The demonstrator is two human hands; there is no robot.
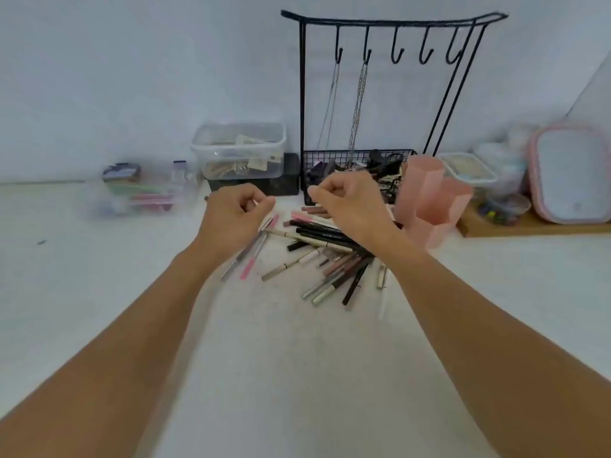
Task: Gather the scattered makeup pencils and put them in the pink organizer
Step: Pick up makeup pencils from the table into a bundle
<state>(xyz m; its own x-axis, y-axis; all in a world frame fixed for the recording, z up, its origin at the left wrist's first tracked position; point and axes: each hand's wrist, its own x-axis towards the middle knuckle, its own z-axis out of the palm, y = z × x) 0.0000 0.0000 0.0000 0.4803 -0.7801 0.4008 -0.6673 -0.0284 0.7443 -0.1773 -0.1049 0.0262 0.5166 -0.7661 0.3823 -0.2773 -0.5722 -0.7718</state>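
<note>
Several makeup pencils [325, 252] in black, brown, beige and pink lie scattered in a loose pile on the white table [297, 358]. The pink organizer [429, 200], made of joined hexagonal cups, stands upright just right of the pile. My left hand [231, 216] hovers above the pile's left side, over a grey and a pink pencil [246, 256], with its fingers loosely curled and nothing in them. My right hand [350, 203] hovers over the far part of the pile, fingers also loosely curled and holding nothing. Some pencils are hidden under my right hand.
A black wire jewellery stand [380, 94] with hanging chains rises behind the pile. A clear lidded box [239, 150] sits on a dark box at back left. Small clear containers [139, 190] lie further left. A pink-rimmed mirror [568, 173] and jars stand on a wooden tray at right.
</note>
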